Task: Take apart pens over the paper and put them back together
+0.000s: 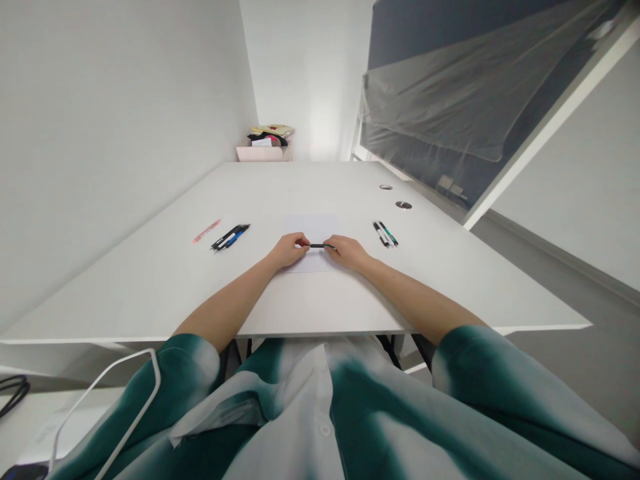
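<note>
White walls (110, 147) are flanking a long white desk (320, 190) that is running toward the top centre of the frame. Near the desk's front edge, both bare hands are closed on one slim black pen (320, 246), which is lying level just over a sheet of white paper (313, 227). The left hand (287, 250) is pinching one end with curled fingers, and the right hand (347, 253) is pinching the other. Neither hand is released, but how tightly each is clenching cannot be told.

Only this pen is in hand so far. A pink pen (206, 231) and a bundle of black and blue pens (230, 237) are lying left of the paper, while a cluster of black and green pens (385, 233) is lying to its right, all well apart from the hands.

Fingers are hiding both ends of the held pen, so its tip and any cap cannot be made out. Markings on the loose pens are too small to read. Teal-and-white sleeves (200, 360) are filling the bottom of the frame and cutting off the view of the desk's near edge.
</note>
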`<state>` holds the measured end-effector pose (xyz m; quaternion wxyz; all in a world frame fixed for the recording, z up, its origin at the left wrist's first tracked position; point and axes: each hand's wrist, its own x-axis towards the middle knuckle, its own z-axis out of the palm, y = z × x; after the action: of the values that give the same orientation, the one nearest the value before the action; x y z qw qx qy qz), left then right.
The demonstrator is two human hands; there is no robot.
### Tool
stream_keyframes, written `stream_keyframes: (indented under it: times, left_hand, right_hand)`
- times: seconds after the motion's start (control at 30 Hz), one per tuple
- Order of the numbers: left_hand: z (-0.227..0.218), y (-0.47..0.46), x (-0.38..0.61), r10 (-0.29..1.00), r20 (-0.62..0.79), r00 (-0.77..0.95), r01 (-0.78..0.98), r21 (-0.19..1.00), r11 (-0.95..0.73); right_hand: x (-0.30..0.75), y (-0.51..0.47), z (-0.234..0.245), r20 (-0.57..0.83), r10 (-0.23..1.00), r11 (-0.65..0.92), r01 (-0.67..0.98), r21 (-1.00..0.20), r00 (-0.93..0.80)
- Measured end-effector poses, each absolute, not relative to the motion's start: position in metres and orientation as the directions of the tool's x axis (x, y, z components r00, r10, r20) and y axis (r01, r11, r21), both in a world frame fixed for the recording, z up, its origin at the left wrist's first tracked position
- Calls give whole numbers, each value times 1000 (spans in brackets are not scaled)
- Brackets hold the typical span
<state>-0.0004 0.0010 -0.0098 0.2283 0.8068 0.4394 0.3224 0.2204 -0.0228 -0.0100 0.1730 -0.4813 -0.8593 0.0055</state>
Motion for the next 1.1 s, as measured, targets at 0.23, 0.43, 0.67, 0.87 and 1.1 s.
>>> stream_keyframes:
  times: [0.23, 0.43, 0.67, 0.87, 1.1]
  left_hand:
    - [-8, -1, 1, 850, 319, 420, 552, 653, -518]
    - [-7, 0, 1, 850, 328, 412, 562, 643, -520]
    - [-7, 0, 1, 840, 334, 427, 558, 634, -536]
    - [-7, -1, 1, 842, 332, 425, 548, 645, -532]
    - [-7, 2, 1, 844, 341, 414, 546, 649, -530]
  right_hand:
    - [219, -24, -8, 258, 869, 479, 851, -218, -423]
    - [221, -21, -12, 302, 837, 526, 825, -208, -457]
    - [218, -24, -7, 259, 843, 524, 828, -202, -471]
    - [221, -23, -10, 274, 860, 491, 842, -222, -430]
    - [219, -23, -6, 276, 822, 556, 808, -196, -499]
